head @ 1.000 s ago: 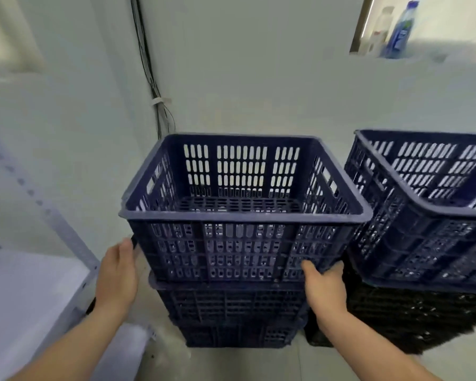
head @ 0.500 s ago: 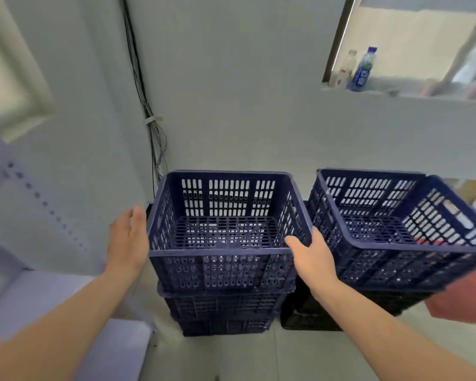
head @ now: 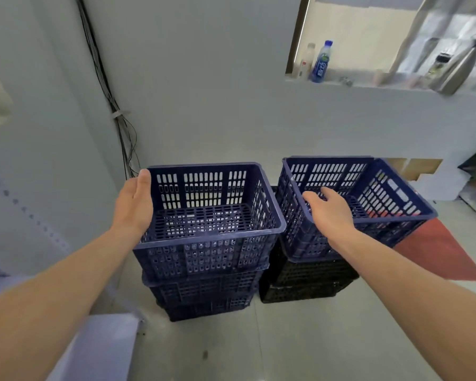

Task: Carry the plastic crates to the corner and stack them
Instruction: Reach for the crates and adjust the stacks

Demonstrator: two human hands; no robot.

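Blue plastic crates stand stacked in the corner: the top crate (head: 204, 257) sits level, and a neighbouring crate (head: 396, 193) tilts on black crates (head: 308, 276). The left hand (head: 134, 204) lies flat beside the top crate's left wall. The right hand (head: 330, 210) hovers over the neighbouring crate. Both grips are released.

The left crate (head: 209, 243) is navy blue, its walls and base pierced in regular rows of slots. The lower crates (head: 204, 292) beneath it are the same navy with the same slotting. The right crate (head: 368, 188) beside it matches in navy and slots. Below that are the black crates (head: 308, 281), lattice-patterned. The mat (head: 437, 251), further right of the left crate, is plain dull red. The floor (head: 286, 347) before it is plain grey. The cables (head: 116, 105), up and left of it, are black. The bottle (head: 320, 64), up and right, is blue with a white cap. The flask (head: 459, 70) beyond is silver.
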